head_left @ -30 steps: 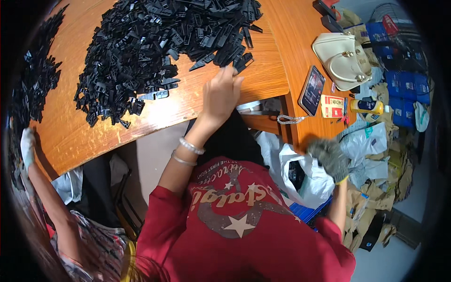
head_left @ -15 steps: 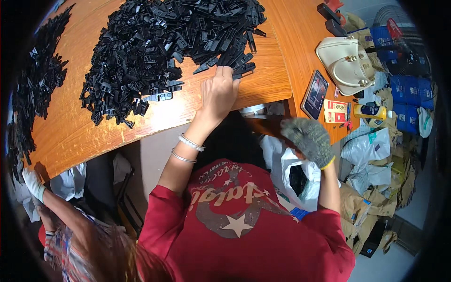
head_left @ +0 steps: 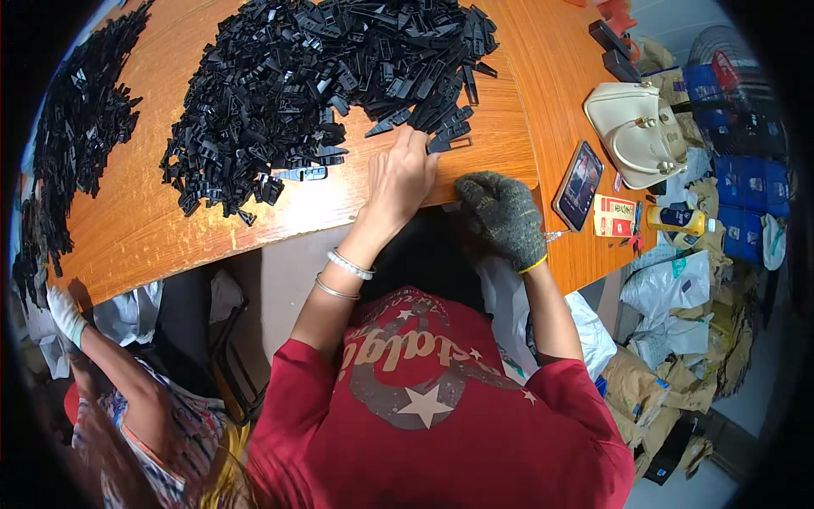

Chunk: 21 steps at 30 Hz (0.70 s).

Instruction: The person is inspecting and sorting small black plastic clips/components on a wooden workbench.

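Resting with fingers bent, bare left hand [head_left: 398,176] has black plastic clips [head_left: 451,134] just beyond its fingertips, gloved right hand [head_left: 504,218] curled nearby, either's grip unclear; clips look light, stiff, slick, likely best pinched by flat sides.

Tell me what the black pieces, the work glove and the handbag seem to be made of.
Black pieces: probably molded plastic, semi-glossy; repeated thin shapes catch highlights.
Work glove: apparently knitted yarn, matte; mottled grey surface, yellow cuff edge; fibre unclear.
Handbag: smooth cream leather or imitation, judging by its soft sheen; I can't tell which.
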### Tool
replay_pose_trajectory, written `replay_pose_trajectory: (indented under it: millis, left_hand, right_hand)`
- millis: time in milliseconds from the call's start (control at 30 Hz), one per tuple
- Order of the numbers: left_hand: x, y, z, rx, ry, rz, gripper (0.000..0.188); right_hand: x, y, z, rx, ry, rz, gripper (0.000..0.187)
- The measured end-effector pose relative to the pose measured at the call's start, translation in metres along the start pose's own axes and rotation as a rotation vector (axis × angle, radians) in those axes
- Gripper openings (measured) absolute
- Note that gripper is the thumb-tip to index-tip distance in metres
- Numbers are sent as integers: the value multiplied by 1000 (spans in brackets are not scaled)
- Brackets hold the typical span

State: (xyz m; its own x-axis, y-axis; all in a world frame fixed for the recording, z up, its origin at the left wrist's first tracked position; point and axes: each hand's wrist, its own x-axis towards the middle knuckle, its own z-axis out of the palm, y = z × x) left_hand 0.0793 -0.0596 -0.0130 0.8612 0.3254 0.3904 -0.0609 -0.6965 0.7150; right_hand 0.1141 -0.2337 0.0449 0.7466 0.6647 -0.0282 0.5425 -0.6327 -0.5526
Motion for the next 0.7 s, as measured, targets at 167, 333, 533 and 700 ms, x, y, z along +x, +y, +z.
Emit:
replay_pose_trajectory:
  millis: [167,333,533,700]
  left_hand:
    - [-23,4,4,63,-4,18,18]
    - [-37,10,4,147,34,136,16]
    - [-41,5,-1,82,132,142,16]
    - [-45,6,2,13,177,176,14]
  right_hand:
    - [-4,-4,17,575,59,216,28]
    - [9,-5,36,687,147,175,23]
    - [33,-6,42,-129,155,-202,30]
    - [39,-9,42,-168,109,-206,28]
